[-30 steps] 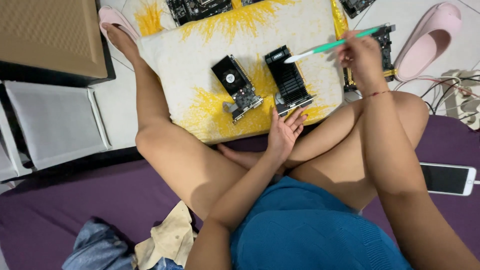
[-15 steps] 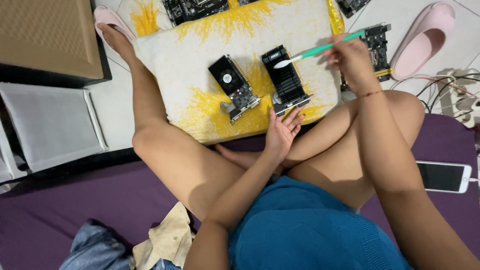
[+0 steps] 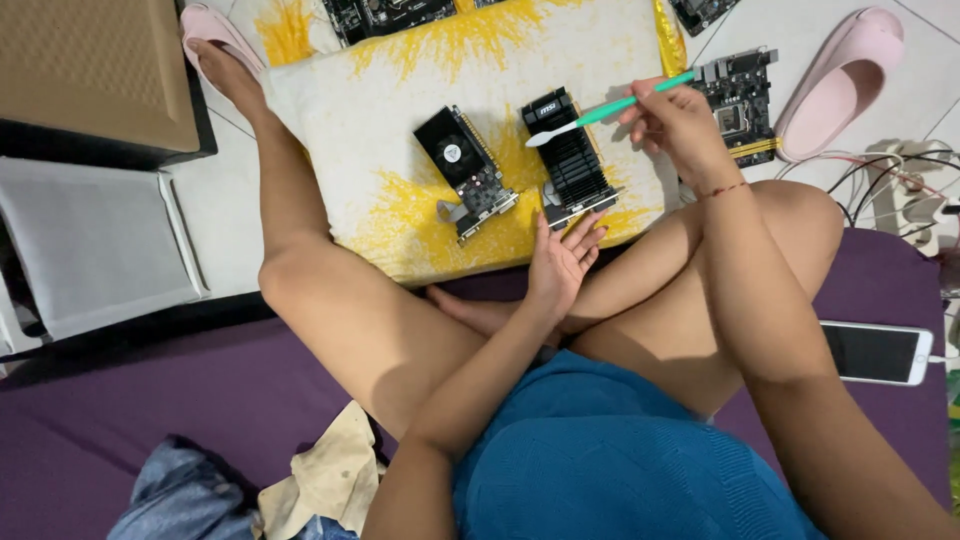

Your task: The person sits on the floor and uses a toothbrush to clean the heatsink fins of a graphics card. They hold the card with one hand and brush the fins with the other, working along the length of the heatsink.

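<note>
My right hand (image 3: 675, 122) grips a green-handled toothbrush (image 3: 610, 108), its white head held over a black graphics card with a finned heatsink (image 3: 570, 160). A second black graphics card with a small round fan (image 3: 463, 168) lies to its left. Both rest on a white and yellow cloth (image 3: 380, 130) spread on the tiled floor. My left hand (image 3: 562, 262) hangs near the cloth's front edge, fingers apart, fingertips close to the heatsink card's metal bracket. I sit with one leg stretched left and the other bent.
A green motherboard (image 3: 740, 100) lies right of the cloth, more circuit boards (image 3: 385, 15) at the top. Pink slippers (image 3: 840, 75) sit at right and far left. A power strip with cables (image 3: 915, 185), a white phone (image 3: 878, 352), a purple mat (image 3: 150, 410), rags (image 3: 320, 480).
My right hand has carried the toothbrush left and down, from above the motherboard to over the heatsink card. My left hand has barely moved.
</note>
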